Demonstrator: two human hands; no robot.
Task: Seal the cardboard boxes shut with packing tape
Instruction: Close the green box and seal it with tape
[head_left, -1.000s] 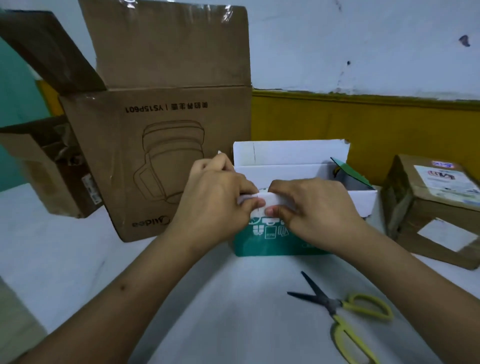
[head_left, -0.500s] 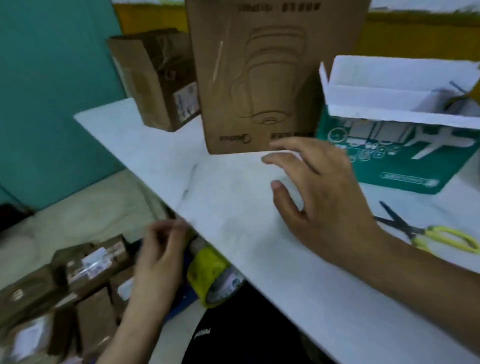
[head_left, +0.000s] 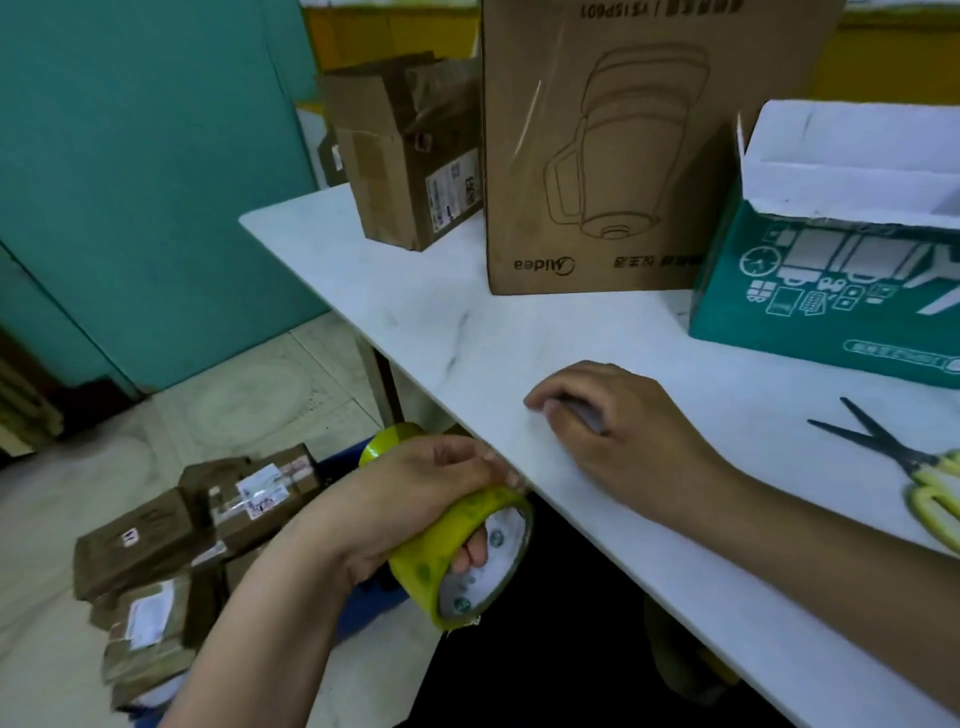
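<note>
Yellow tape roll (head_left: 441, 551) sits in the left grip (head_left: 415, 499), whose fingers curl through its core, just below the front edge of the counter (head_left: 467, 332). The right grip (head_left: 618, 426) rests on the counter with fingers loosely bent and, as far as I can see, holding nothing. The green box (head_left: 831, 322) stands apart at the right with its white flaps up, so I think the tape can seal badly if the flaps are not folded flat first, and the roll may knock the counter edge on its way up.
</note>
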